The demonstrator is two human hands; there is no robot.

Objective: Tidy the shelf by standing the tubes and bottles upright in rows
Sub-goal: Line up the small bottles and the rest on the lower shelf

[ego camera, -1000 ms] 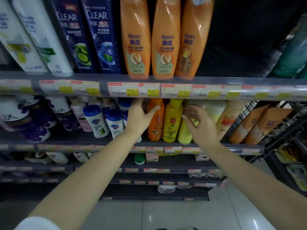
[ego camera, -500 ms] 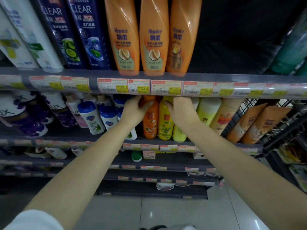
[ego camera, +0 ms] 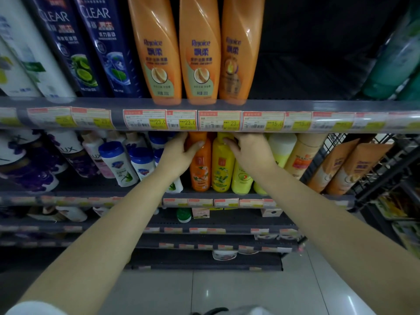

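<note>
Dark grey metal shelving (ego camera: pixel 227 104) fills the view, tier above tier, the boards perforated and dim; each front edge carries a clear strip of price labels (ego camera: pixel 181 120), pink-and-white slips with yellow patches, some reading 23.0; lower tiers (ego camera: pixel 218 220) step out toward the floor, their label strips blurred. At the right a black wire rack (ego camera: pixel 386 164) stands beside the shelving, its grid open; behind the top tier at the right the backing (ego camera: pixel 313 48) is near black. Below lies a floor of pale glossy tiles (ego camera: pixel 238 294); thin dark joints cross it; small bright glints of overhead light show on its surface.
</note>
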